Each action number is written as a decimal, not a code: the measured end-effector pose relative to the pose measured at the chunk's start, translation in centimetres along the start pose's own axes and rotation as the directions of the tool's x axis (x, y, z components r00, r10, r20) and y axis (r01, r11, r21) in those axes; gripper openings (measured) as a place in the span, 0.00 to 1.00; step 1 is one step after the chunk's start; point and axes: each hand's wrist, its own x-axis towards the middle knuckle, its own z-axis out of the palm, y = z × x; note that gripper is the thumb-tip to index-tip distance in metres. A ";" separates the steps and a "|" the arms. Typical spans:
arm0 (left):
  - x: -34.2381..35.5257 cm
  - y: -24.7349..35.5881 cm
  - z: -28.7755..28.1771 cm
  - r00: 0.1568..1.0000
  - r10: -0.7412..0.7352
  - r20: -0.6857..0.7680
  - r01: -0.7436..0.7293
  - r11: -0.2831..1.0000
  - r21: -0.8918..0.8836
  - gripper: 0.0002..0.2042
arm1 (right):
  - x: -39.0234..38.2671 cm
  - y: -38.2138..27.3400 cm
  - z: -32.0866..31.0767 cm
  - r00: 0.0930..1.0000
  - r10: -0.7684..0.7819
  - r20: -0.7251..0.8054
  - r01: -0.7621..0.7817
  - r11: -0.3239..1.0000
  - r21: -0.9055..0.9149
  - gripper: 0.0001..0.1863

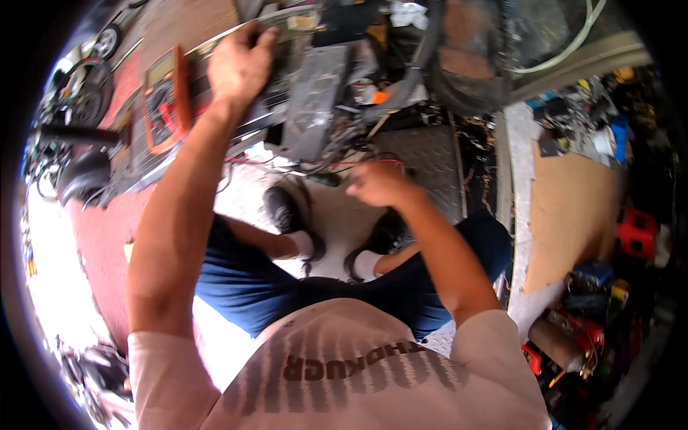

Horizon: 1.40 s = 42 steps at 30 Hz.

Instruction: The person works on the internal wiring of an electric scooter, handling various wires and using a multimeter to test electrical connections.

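Note:
At the far left of the bench, my left hand (242, 64) is closed, its fingers curled down at the edge of a long metal frame (279, 72); what they grip is hidden. An orange multimeter (165, 97) with a dark face lies just left of that wrist. My right hand (383, 183) is lower and to the right, slightly blurred, with its fingers curled in. A thin red wire (351, 163) runs right beside its knuckles; whether the fingers hold anything cannot be made out. Between the hands lies a dark, flat rectangular box (319, 89) with cables around its lower end.
Loose cables and small parts crowd the bench, including an orange piece (380, 96). A textured dark plate (423, 161) lies right of my right hand. Further right are a cardboard sheet (570, 215) and piled tools and parts (584, 115). Wheeled vehicles (86, 93) stand far left.

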 end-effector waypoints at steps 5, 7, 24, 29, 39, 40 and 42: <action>0.7 -2.1 0.7 0.998 0.065 -0.015 -0.067 0.987 -0.147 0.18 | -1.4 -4.0 3.1 0.964 -0.146 0.223 0.165 0.984 -0.072 0.21; 0.8 -2.5 1.3 0.997 0.071 -0.014 -0.072 0.979 -0.191 0.18 | -1.1 -3.4 4.1 0.963 -0.165 0.214 0.185 0.980 -0.077 0.21; 1.3 -3.6 1.2 0.987 0.135 0.090 -0.103 0.948 -0.300 0.14 | -0.5 -0.9 1.4 0.998 -0.063 0.006 0.063 0.998 -0.014 0.18; 0.3 -2.0 0.8 0.989 0.149 0.018 -0.144 0.976 -0.163 0.13 | 1.6 2.0 1.9 0.996 0.082 -0.016 -0.079 0.986 0.150 0.17; 0.1 -0.6 0.4 0.988 0.123 0.089 -0.098 0.966 -0.238 0.13 | 6.8 21.5 -3.6 0.688 0.607 -0.398 -0.632 0.770 0.081 0.16; 0.1 -1.0 0.1 0.988 0.120 0.093 -0.101 0.976 -0.191 0.13 | 7.8 22.3 -4.0 0.687 0.571 -0.449 -0.628 0.777 0.027 0.16; 0.0 -0.9 0.6 0.979 0.200 0.046 -0.196 0.977 -0.086 0.13 | 8.6 24.6 -3.8 0.660 0.520 -0.543 -0.651 0.756 -0.067 0.15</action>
